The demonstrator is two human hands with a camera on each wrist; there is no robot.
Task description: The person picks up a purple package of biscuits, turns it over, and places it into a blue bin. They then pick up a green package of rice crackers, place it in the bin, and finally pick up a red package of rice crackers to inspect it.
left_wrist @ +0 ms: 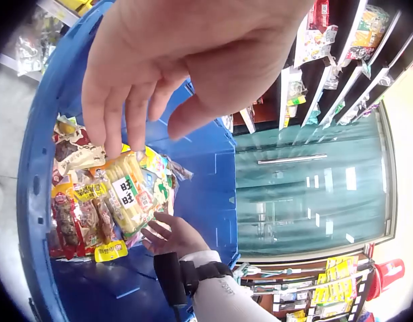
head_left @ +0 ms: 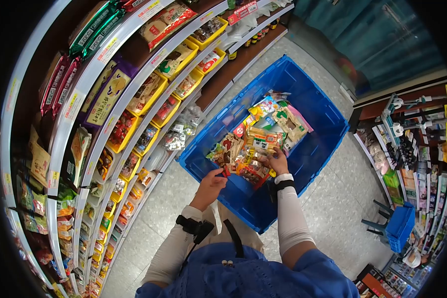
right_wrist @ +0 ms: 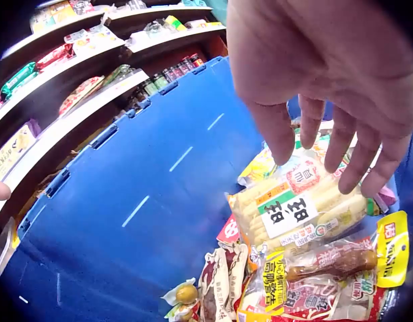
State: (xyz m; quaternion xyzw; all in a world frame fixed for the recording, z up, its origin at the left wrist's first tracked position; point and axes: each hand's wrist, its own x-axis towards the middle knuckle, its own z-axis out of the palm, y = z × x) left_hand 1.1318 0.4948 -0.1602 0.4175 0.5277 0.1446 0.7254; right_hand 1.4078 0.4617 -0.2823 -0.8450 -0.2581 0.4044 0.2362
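Observation:
A big blue plastic crate point(head_left: 310, 171) stands on the floor with a heap of bagged snacks inside. On the heap lies a clear pack of pale rice crackers point(right_wrist: 297, 204). My right hand point(head_left: 279, 162) is over this pack, loosely bent fingers spread at its edge in the right wrist view. Beside the pack are clear-and-red bags of brown snacks with yellow labels point(right_wrist: 327, 275) and a cream-and-brown bag point(head_left: 229, 149). My left hand point(head_left: 208, 190) hovers by the crate's near left rim, fingers loosely extended and nothing held, as the left wrist view shows.
Shelves with yellow bins point(head_left: 147, 93) of packaged snacks run along the left. A clear bag point(head_left: 181, 129) sits on a low shelf beside the crate. At the right stand more shelves and a smaller blue basket point(head_left: 401, 226). A teal curtain point(left_wrist: 307, 194) hangs behind glass.

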